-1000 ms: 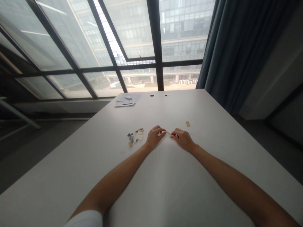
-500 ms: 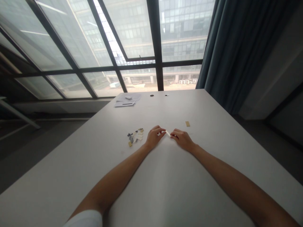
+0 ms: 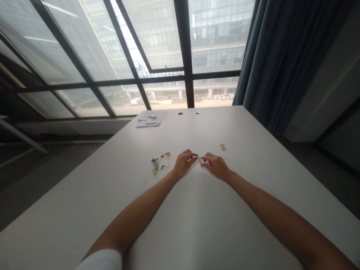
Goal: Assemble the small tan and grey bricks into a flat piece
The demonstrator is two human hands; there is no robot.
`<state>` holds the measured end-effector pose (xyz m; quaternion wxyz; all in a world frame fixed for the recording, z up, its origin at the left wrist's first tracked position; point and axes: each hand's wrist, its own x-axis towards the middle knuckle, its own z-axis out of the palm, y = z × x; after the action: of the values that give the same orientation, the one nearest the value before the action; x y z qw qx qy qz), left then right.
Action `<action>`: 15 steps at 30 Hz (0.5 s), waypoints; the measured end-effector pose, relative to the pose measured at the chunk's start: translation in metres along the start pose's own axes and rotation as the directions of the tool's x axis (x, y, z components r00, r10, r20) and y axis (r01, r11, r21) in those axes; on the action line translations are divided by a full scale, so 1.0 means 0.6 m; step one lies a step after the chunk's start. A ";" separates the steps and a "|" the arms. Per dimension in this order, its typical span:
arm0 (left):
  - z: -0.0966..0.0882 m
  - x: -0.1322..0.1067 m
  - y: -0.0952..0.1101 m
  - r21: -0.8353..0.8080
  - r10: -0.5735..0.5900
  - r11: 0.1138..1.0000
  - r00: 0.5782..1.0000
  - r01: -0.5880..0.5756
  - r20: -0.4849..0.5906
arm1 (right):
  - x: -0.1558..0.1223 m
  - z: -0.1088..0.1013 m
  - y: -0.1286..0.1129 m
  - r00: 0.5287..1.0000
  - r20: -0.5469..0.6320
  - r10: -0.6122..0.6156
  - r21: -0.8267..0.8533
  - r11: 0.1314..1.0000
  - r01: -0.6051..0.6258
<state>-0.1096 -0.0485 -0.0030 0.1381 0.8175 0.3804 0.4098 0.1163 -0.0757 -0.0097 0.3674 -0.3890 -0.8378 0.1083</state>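
Note:
A slim cream building-brick plate [image 3: 199, 160] stands on edge, tilted, between my two hands just above the table. My left hand [image 3: 184, 163] pinches its upper far end between thumb and fingers. My right hand [image 3: 216, 165] is closed about its lower near end, with the thumb at the tip and the index finger a little above. To the left of my left hand lies a loose pile of small bricks [image 3: 166, 163] in white, grey, dark and tan. A tan studded plate [image 3: 222, 147] lies by itself beyond my right hand.
The white table [image 3: 180, 217] reaches toward a large window. Papers [image 3: 147, 122] with a small pale object [image 3: 152, 117] lie at its far left corner. Two round holes [image 3: 180, 113] sit near the far edge. A blue curtain [image 3: 261, 67] hangs at the right.
The held plate has rolled from showing its pale studded face to showing a thin edge. My right fingers have spread slightly and shifted on it; my left hand has barely moved.

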 end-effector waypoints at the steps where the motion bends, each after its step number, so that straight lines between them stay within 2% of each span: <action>1: 0.000 0.000 0.001 -0.004 0.002 1.000 1.000 -0.002 -0.001 | 0.000 0.001 0.001 1.000 0.001 -0.003 0.004 1.000 0.003; 15: 0.000 -0.001 0.002 -0.009 -0.024 1.000 1.000 0.024 -0.002 | -0.001 -0.003 -0.001 0.999 0.036 -0.016 0.031 0.999 0.015</action>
<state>-0.1090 -0.0495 -0.0028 0.1462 0.8119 0.3886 0.4104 0.1171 -0.0766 -0.0085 0.3587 -0.3748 -0.8457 0.1254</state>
